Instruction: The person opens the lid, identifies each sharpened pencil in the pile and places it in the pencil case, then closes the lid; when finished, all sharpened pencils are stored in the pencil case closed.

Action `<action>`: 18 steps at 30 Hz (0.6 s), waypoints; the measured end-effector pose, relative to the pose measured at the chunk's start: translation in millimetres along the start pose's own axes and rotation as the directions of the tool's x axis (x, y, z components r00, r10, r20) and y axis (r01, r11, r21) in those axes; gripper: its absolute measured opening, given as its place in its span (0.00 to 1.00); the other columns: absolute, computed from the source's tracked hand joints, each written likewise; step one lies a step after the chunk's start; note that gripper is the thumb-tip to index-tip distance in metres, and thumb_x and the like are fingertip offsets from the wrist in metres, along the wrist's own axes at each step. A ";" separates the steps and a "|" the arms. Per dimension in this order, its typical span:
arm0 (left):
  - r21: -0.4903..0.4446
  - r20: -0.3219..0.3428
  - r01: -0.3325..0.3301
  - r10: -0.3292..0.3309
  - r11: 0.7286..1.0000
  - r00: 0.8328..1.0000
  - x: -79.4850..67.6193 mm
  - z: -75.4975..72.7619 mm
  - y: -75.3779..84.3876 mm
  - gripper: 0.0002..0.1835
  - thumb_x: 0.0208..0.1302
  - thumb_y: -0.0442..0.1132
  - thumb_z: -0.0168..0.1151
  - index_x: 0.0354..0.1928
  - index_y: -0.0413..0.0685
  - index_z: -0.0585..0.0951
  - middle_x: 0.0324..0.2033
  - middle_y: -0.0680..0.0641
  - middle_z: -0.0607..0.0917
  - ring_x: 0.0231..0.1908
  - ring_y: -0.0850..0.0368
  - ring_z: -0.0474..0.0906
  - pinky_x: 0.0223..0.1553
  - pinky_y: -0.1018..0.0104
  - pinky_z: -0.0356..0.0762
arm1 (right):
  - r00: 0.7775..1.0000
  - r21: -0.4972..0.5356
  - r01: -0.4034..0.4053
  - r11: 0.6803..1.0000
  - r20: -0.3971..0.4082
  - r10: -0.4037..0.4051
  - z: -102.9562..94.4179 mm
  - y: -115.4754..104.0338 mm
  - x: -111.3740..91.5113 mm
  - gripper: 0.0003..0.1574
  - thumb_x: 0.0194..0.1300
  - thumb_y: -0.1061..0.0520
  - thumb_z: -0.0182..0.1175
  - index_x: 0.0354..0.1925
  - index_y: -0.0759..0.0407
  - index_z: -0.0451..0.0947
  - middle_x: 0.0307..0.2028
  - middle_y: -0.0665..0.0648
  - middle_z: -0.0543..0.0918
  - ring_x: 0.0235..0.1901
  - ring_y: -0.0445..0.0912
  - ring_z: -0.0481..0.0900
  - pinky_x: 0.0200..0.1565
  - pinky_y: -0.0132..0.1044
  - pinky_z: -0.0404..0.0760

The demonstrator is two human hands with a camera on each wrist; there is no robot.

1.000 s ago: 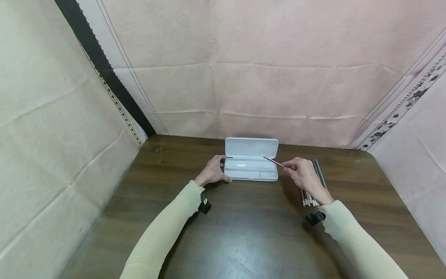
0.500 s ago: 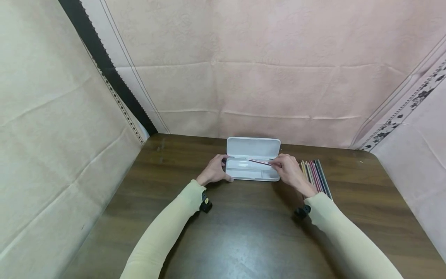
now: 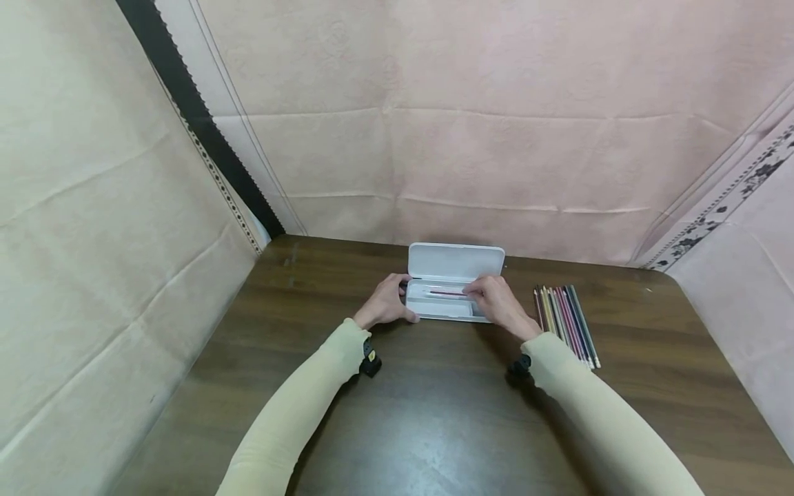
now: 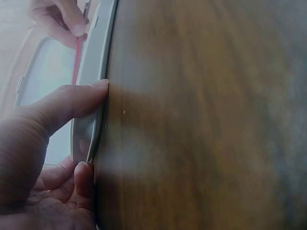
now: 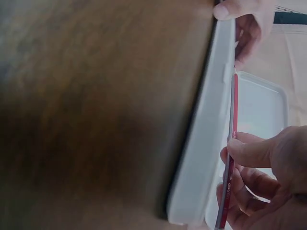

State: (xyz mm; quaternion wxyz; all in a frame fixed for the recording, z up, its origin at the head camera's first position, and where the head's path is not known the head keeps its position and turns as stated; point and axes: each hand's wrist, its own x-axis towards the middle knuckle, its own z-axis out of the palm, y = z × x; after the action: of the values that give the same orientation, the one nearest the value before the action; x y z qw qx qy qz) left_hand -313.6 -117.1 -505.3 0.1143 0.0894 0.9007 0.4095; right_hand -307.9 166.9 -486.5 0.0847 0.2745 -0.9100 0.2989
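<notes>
Red pencil (image 5: pixel 230 172) lies pinched in the right hand (image 3: pixel 494 300).

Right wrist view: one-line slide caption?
Right-hand grip pinches a red pencil at an open white case; left-hand grip holds the case's far end.

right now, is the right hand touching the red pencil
Touching: the right wrist view shows the right hand pinching the red pencil, its thumb against the shaft.

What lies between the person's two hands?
The open white case and the red pencil in the grip of the right hand; the head view shows both.
</notes>
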 end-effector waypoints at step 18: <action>0.019 -0.003 0.009 -0.009 1.000 1.000 1.5 0.7 0.8 0.53 0.52 0.40 0.88 0.79 0.46 0.69 0.75 0.41 0.74 0.69 0.44 0.77 0.72 0.47 0.78 | 0.997 0.033 0.035 0.999 0.069 -0.038 51.9 69.7 30.7 0.11 0.71 0.67 0.69 0.42 0.57 0.96 0.41 0.58 0.95 0.35 0.47 0.84 0.42 0.41 0.87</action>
State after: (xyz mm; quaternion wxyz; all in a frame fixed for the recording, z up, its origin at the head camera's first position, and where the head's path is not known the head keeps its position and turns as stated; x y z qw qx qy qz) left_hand -314.8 -115.7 -505.3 0.1140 0.0858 0.9051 0.4005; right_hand -371.4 169.2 -553.3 0.0539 0.3026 -0.9024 0.3019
